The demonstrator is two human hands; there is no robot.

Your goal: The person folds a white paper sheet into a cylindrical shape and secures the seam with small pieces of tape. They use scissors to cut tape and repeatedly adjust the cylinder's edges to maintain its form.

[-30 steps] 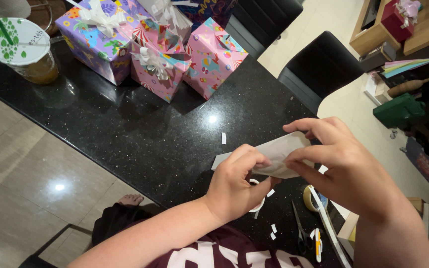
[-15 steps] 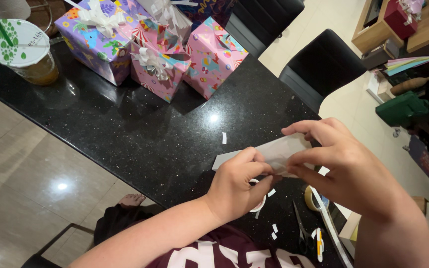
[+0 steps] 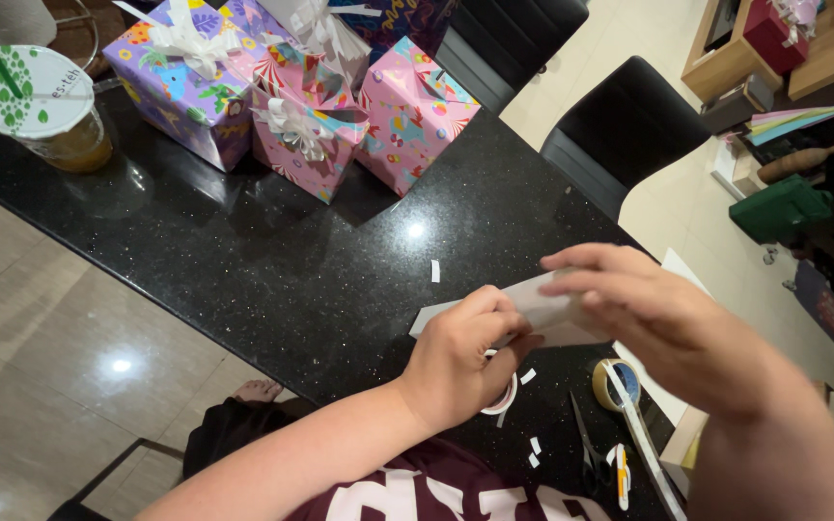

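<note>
— So what are the hands on?

— Both hold a folded piece of white paper (image 3: 542,307), flat and matte, with a creased edge. The left hand (image 3: 460,362) is curled, fingers pinching the paper's near end. The right hand (image 3: 653,318) grips the far end, fingers laid flat along its top. The paper sits just above the table, near its right end.

— And the surface?

— A black stone tabletop (image 3: 243,260), polished and speckled, throwing back ceiling light. Small white paper scraps (image 3: 435,271) lie scattered on it.

— Anything close under the hands?

— A tape roll (image 3: 504,396) lies partly hidden beneath the left hand, and a second tape roll (image 3: 616,382), tan-rimmed, sits beside the right wrist with a strip trailing down. Black-handled scissors (image 3: 586,449) lie just beside it, near the table's front edge.

— How much open room?

— A broad bare stretch runs between the hands and the gift boxes. Those stand at the far edge: a purple flowered gift box (image 3: 185,82) with a white bow, a pink striped gift box (image 3: 306,121) and a pink patterned gift box (image 3: 415,121), glossy and touching. A plastic cup (image 3: 36,106) with a green-dotted lid stands at the far left corner. Black chairs (image 3: 620,130) line the far side.
</note>
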